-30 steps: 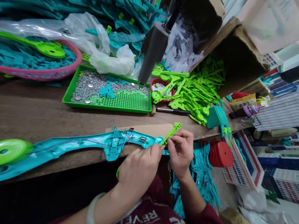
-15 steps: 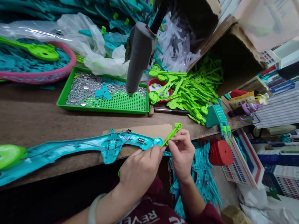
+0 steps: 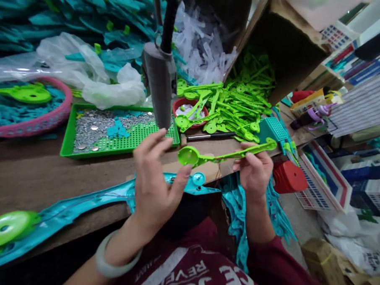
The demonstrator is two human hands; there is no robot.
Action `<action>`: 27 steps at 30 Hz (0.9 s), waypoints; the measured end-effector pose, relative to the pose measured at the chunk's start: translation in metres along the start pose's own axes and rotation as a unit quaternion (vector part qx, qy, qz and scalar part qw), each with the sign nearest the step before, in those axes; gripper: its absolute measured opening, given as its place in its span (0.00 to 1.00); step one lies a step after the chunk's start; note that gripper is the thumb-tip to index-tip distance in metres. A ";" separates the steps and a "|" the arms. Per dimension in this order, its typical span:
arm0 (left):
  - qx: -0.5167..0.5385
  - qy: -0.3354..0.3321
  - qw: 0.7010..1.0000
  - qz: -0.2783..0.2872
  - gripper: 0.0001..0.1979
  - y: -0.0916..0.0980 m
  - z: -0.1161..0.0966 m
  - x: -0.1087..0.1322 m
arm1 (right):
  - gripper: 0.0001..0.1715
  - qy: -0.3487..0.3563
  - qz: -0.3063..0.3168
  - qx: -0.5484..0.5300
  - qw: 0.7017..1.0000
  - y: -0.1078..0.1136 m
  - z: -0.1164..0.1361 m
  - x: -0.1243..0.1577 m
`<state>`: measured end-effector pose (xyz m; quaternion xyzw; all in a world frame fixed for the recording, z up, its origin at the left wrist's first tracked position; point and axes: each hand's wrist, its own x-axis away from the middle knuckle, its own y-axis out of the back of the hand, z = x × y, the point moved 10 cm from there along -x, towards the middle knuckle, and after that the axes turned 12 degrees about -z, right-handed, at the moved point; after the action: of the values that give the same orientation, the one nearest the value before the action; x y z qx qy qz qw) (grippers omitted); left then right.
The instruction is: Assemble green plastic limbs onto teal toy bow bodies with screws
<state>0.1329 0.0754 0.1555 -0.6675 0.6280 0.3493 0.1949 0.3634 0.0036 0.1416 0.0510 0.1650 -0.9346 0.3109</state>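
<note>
My right hand [image 3: 256, 169] grips the slim end of a long green plastic piece [image 3: 216, 158], whose round end points left. Beside that round end is my left hand [image 3: 155, 182], fingers spread, its fingertips just below a hanging grey electric screwdriver [image 3: 160, 85]. A long turquoise shell [image 3: 94, 197] with thin wires lies along the table's near edge, partly hidden behind my left hand. On its left end sits a round light-green part [image 3: 15, 225].
A green tray [image 3: 140, 149] holds small metal parts. Behind are a pink basket [image 3: 61, 116], a small red bowl [image 3: 204, 121] and piled green pieces [image 3: 238, 102]. A hammer [image 3: 208, 136] lies near the tray. Right stands a red container [image 3: 290, 176].
My left hand has let go of the green piece, moved left and up, and opened. My right hand has lifted the piece and turned it nearly level. The view has shifted.
</note>
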 end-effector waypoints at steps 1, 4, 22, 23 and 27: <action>0.037 0.036 0.998 -0.025 0.23 0.003 0.003 0.003 | 0.10 0.026 -0.004 0.008 1.000 0.003 0.010 -0.005; 0.144 0.135 0.978 -0.068 0.25 -0.003 0.011 0.030 | 0.13 0.084 -0.015 0.025 0.996 0.006 0.025 -0.012; -0.034 0.011 0.980 0.196 0.05 -0.029 0.017 0.065 | 0.07 -0.284 -0.029 0.106 0.952 0.044 -0.135 -0.041; -0.040 -0.018 0.978 0.205 0.05 -0.031 0.015 0.070 | 0.08 -0.295 -0.027 0.111 0.949 0.047 -0.144 -0.035; -0.051 -0.093 0.968 0.228 0.05 -0.039 0.015 0.083 | 0.11 -0.316 -0.016 0.116 0.941 0.052 -0.158 -0.027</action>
<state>0.1646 0.0333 0.0794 -0.4807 0.7241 0.4763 0.1334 0.4145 0.0336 -0.0156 -0.2141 -0.0504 -0.9201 0.3242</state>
